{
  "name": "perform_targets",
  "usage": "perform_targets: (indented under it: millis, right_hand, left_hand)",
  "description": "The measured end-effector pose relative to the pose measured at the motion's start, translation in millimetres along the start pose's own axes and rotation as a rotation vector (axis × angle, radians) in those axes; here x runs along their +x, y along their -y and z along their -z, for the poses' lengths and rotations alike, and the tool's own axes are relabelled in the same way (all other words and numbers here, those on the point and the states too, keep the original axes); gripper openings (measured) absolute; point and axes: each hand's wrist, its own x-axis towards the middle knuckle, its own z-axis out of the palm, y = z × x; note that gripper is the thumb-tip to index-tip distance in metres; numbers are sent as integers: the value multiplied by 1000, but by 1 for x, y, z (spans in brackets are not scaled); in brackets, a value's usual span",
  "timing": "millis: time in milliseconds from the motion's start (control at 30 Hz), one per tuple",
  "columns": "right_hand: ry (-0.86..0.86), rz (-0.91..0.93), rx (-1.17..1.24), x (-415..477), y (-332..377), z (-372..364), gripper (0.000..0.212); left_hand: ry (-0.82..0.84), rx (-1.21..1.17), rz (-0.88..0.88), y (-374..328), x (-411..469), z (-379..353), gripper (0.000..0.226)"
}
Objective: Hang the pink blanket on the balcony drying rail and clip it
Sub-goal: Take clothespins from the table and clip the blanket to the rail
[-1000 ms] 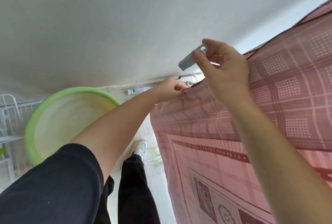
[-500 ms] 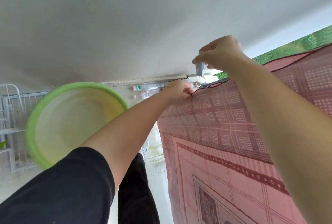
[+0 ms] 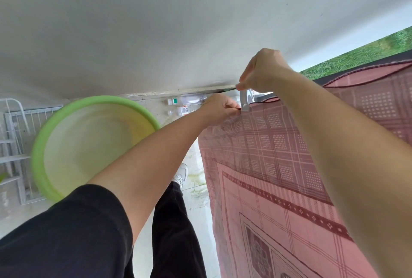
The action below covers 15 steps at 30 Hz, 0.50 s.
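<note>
Pink blanket point(image 3: 278, 155) soft, floppy (grab the hem) | left hand point(image 3: 219, 107) pinching corner | right hand point(image 3: 260, 70) squeezing clip point(image 3: 244, 101) onto it

- Soft, even daylight; brightest at the open upper right.
- Shadows faint (no hard edges anywhere).
- Wide-angle bending at frame edges.
- Green basin point(image 3: 93, 144) slightly blurred; near forearm point(image 3: 356, 166) soft, out of focus.

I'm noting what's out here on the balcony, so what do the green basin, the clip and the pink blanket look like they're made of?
Green basin: likely plastic, with a smooth, faintly translucent wall. Clip in the right hand: pale grey and rigid, probably plastic, though it is small here. Pink blanket: thin woven fabric with a matte printed check, pinched by the left hand.
</note>
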Motion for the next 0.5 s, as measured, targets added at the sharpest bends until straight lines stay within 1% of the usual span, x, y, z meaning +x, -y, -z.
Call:
perform_targets:
  millis: [33,100,167,200,300,367,433,500]
  right_hand:
    - [17,0,-17,0,0,-2,25]
    - [44,-8,-43,0,-1,-7,25]
    - [59,-13,-53,2,-3,-13,27]
    - [61,-11,-59,2,-5,-16,31]
    - [74,-4,-100,2,-10,-20,42]
    - [105,4,-114,0,-12,-20,46]
    - [123,9,-106,-1,-13,-20,48]
    - [92,12,-95,-5,-14,-21,47]
  left_hand:
    - [-7,-1,6,0,-1,1,8]
    - [-10,11,4,0,-2,2,11]
    - [-5,13,-2,1,-3,3,8]
    - [-3,2,1,2,-3,2,9]
    - [-7,-37,29,4,-3,1,23]
    - [-7,-43,54,2,-2,1,24]
    - [-6,-19,75,-1,-3,3,27]
    - [-48,57,69,-7,-7,7,31]
